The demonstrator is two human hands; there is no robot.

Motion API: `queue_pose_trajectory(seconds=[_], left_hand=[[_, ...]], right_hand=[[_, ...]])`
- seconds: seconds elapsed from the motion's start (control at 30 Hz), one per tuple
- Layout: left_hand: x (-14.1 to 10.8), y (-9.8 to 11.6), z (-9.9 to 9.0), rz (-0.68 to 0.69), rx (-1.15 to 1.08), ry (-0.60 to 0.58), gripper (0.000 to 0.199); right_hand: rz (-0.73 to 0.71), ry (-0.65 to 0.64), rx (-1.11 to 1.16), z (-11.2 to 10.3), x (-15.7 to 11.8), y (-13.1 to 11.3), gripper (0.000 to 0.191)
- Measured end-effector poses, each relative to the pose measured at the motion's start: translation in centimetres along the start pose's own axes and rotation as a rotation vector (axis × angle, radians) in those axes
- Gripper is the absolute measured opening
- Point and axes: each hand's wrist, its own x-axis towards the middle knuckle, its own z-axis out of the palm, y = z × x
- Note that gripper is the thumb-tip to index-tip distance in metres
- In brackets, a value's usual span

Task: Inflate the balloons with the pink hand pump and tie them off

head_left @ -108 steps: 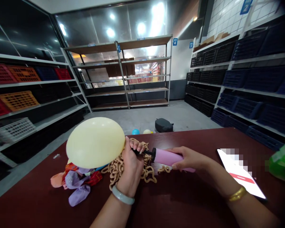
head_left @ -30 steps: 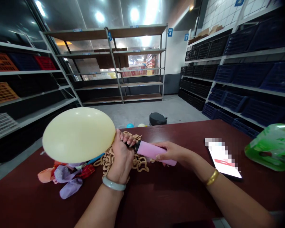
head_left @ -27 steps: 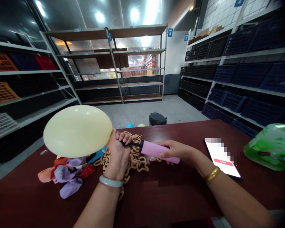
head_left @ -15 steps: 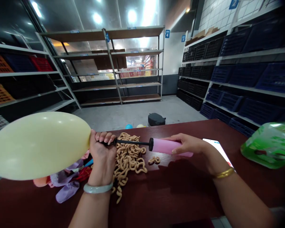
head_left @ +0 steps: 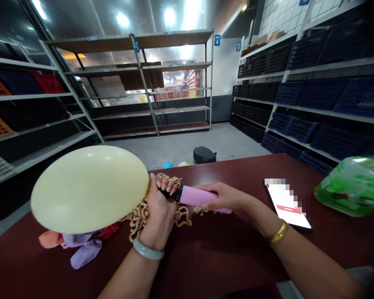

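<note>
2 hands: your left hand (head_left: 160,201) is closed round the black handle (head_left: 165,192); your right hand (head_left: 222,197) wraps the barrel's outer part.
pink pump (head_left: 195,195): between them, long axis left to right, dipping slightly rightward, handle close against the barrel.
pale yellow balloon (head_left: 90,189): left of your left hand, the nearer one, roughly in line with the pump; its neck is hidden, so you cannot tell how it joins.
tan twisted pieces (head_left: 139,220): on the table (head_left: 246,253), beyond your left wrist.

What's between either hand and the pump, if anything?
Nothing visible. The right hand grips the pump directly by its pink barrel; the left hand is closed around its black handle. The tan curls lie on the table, not in between.
</note>
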Motion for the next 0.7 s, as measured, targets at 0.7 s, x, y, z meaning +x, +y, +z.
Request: queue_pose_trajectory(seconds=[0.7], left_hand=[[3.7,6.3,-1.9,0.114,-0.116,-0.074,0.044]], right_hand=[[-0.031,-0.022,-0.112,-4.7,-2.4,-0.2,0.066]])
